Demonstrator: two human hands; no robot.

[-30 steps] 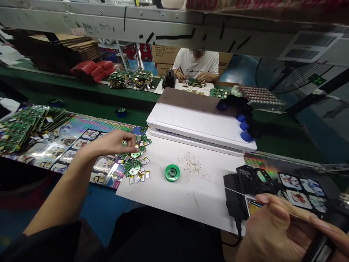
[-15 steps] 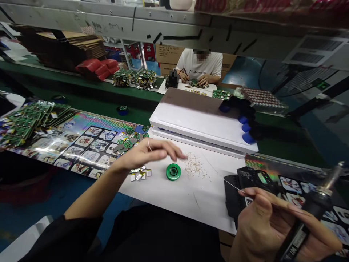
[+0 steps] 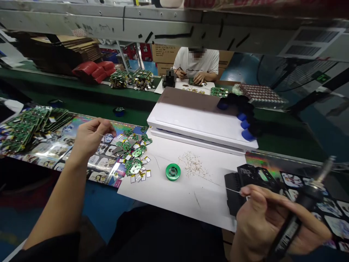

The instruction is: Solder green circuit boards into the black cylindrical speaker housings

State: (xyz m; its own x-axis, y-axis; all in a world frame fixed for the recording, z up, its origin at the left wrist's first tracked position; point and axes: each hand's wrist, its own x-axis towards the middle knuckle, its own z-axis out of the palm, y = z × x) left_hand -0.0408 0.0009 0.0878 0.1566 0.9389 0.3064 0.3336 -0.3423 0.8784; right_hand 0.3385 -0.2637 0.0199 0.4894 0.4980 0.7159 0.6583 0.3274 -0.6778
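Note:
My left hand (image 3: 91,137) hangs over a printed holographic mat (image 3: 105,169), its fingertips pinched together. Whether they hold anything is too small to tell. To its right lies a heap of small green circuit boards (image 3: 133,156), with small silver pouch cells (image 3: 140,177) at its near edge. My right hand (image 3: 265,222) grips a black soldering iron (image 3: 291,225) and pinches a thin solder wire (image 3: 234,190). That hand rests beside a black soldering station (image 3: 245,185). A green solder spool (image 3: 173,171) and tan clippings (image 3: 193,164) lie on a white sheet (image 3: 177,196) between my hands.
Stacked green boards (image 3: 27,127) lie at the far left of the mat. Behind stands a white foam block (image 3: 196,116) with blue-tipped black objects (image 3: 245,125) at its right. Beyond a green conveyor belt (image 3: 81,92), a co-worker (image 3: 196,62) handles boards at another bench.
My left hand has moved left, away from the spool and the cells, to above the mat. The board heap is now uncovered. My right hand and the iron have shifted only slightly.

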